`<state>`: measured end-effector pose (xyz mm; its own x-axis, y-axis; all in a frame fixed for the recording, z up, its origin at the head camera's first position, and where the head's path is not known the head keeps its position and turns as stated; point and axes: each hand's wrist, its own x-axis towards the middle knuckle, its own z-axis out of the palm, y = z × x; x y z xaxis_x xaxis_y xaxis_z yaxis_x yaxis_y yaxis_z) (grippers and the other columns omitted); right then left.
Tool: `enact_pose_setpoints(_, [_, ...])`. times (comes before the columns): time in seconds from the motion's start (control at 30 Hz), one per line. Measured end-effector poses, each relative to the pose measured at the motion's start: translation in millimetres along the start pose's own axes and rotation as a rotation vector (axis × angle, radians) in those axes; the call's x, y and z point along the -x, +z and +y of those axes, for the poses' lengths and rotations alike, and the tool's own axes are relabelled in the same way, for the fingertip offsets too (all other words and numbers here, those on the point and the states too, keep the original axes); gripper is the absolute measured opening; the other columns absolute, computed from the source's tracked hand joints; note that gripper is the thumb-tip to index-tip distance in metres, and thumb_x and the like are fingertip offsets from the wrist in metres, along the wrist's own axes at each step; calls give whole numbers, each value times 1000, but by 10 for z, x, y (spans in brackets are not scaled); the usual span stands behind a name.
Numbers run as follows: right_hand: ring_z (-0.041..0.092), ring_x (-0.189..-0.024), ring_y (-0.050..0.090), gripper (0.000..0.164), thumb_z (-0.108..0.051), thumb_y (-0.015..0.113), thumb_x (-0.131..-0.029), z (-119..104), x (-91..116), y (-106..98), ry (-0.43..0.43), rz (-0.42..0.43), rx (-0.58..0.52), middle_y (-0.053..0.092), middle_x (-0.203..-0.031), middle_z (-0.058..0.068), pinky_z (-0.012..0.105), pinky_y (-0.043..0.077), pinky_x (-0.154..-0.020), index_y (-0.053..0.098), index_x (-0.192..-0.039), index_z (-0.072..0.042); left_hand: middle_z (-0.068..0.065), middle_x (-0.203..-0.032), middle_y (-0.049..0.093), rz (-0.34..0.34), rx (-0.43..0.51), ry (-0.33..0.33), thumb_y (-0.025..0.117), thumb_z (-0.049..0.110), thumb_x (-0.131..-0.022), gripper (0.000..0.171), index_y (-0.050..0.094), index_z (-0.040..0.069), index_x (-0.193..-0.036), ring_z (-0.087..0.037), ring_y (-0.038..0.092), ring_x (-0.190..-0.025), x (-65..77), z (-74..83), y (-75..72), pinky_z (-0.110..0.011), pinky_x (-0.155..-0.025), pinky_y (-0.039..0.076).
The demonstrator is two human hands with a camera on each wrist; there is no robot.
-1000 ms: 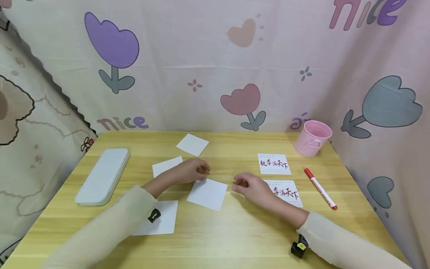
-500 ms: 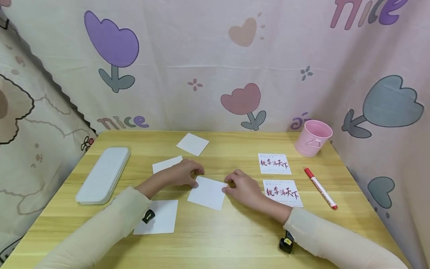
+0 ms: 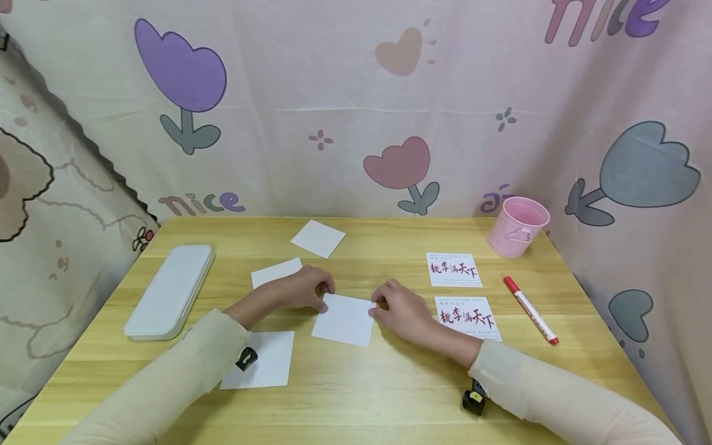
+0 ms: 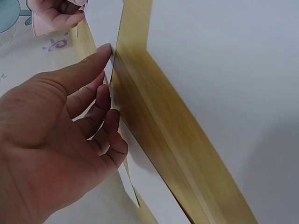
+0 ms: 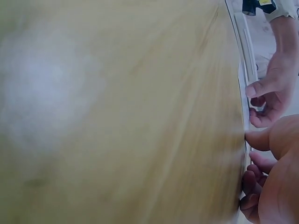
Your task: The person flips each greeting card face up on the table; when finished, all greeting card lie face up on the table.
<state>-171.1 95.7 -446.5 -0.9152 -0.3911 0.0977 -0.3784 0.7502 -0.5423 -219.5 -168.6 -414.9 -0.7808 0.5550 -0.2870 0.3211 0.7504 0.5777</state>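
A blank white square card lies at the middle of the wooden table, between both hands. At its upper left corner, my left hand pinches the edge; in the left wrist view that thumb rests on the card with the other fingers curled behind. The right hand pinches the upper right corner between thumb and finger. In the right wrist view the right hand shows at the edge, its fingertips partly hidden. Another white card lies partly behind the left hand, and one under the left wrist.
A further white card lies at the back. On the right are two cards with red writing, a red-capped marker and a pink bucket. A white case lies on the left. A patterned curtain hangs behind.
Both hands have come in to the middle card: the right hand moved left to its right corner, the left hand drew back onto its left corner. The card has turned slightly.
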Motion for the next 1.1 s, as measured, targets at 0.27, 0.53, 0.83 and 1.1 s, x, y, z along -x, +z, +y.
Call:
enact_pose_setpoints(0.27, [10,-88,60,20,-33,73,-91,-9,-7,3,-53,-15,46,62,-106,-8,35,49,-75,72,-105,-20,-1,-99,61,-34,4,30,83,9,-83,25,64,9,-100,-17,51,-95,30,24,-13,-33,-87,46])
enact_pose_setpoints(0.53, [7,-86,58,13,-27,73,-92,1,-12,46,-86,-19,56,61,-101,-8,32,49,-74,72,-102,-18,-2,-98,60,-49,31,19,79,6,-85,24,63,10,-102,-17,51,-93,11,38,25,-32,-86,47])
enact_pose_setpoints(0.83, [7,-83,56,22,-28,77,-90,-39,-30,20,-49,-48,21,58,-96,-8,28,48,-71,70,-104,-13,-1,-113,60,0,-70,-40,83,22,-84,40,64,11,-117,-18,52,-104,10,85,37,-39,-100,45])
enact_pose_setpoints(1.1, [7,-81,54,21,-26,77,-89,-46,-52,29,-10,-64,2,56,-95,-7,27,47,-69,69,-104,-13,0,-109,59,9,-93,-39,83,21,-84,26,66,15,-103,-18,51,-100,17,109,55,-38,-94,45])
